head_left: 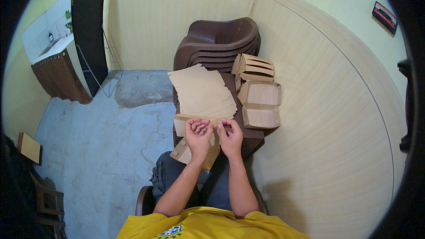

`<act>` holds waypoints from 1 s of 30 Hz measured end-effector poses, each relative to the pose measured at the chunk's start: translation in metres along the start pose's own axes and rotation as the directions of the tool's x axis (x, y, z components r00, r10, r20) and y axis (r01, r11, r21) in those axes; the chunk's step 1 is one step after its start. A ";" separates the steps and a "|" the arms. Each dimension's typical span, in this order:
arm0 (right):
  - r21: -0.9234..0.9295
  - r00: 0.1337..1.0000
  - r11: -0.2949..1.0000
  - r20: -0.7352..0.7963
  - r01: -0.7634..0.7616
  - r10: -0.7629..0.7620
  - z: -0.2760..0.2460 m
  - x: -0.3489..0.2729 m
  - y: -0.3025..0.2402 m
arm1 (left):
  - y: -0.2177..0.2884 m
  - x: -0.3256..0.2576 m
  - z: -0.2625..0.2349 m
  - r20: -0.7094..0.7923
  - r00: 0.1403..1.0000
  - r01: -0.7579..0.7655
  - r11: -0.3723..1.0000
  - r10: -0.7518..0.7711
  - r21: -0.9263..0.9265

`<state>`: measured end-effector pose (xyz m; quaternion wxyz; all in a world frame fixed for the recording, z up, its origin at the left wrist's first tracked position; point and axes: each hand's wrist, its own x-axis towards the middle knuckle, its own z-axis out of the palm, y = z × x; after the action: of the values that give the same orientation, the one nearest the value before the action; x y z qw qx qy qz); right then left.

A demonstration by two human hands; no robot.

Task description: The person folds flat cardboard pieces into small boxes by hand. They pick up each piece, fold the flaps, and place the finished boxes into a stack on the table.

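Observation:
A partly folded brown cardboard box (pixel 180 151) stands tilted over my lap, with round locking tabs on its lower flap. My left hand (pixel 198 136) has its fingers curled in at the box's upper edge. On the other side, my right hand (pixel 230 137) pinches a corner of the same box between thumb and fingers. My hands and wrists hide much of its middle. Just beyond them lies a stack of flat cardboard blanks (pixel 204 90) on a dark brown woven-look table (pixel 253 145).
Right of the blanks, an opened folded box (pixel 262 104) sits at the table's edge, with several nested boxes (pixel 253 67) behind it. Stacked brown plastic chairs (pixel 217 40) stand at the back. A wood-panelled wall (pixel 327 106) runs close along the right.

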<state>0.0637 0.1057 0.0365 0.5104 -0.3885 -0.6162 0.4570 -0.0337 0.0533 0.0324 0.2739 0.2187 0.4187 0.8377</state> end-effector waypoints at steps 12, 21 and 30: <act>0.175 0.994 0.982 -0.069 -0.074 0.087 0.005 -0.010 -0.017 | -0.001 -0.008 0.000 0.013 0.999 -0.051 0.989 0.050 0.142; 0.161 0.984 0.987 -0.175 0.008 0.021 0.009 -0.015 -0.001 | -0.008 -0.014 -0.001 0.011 1.000 -0.019 0.991 0.018 0.129; 0.105 0.989 0.994 -0.147 0.009 0.007 0.012 -0.017 0.000 | -0.021 -0.017 0.001 -0.104 0.976 0.159 0.951 -0.192 -0.266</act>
<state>0.0552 0.0879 0.0310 0.5744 -0.3933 -0.5521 0.4588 -0.0144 0.0530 0.0135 0.3459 0.0890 0.3413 0.8695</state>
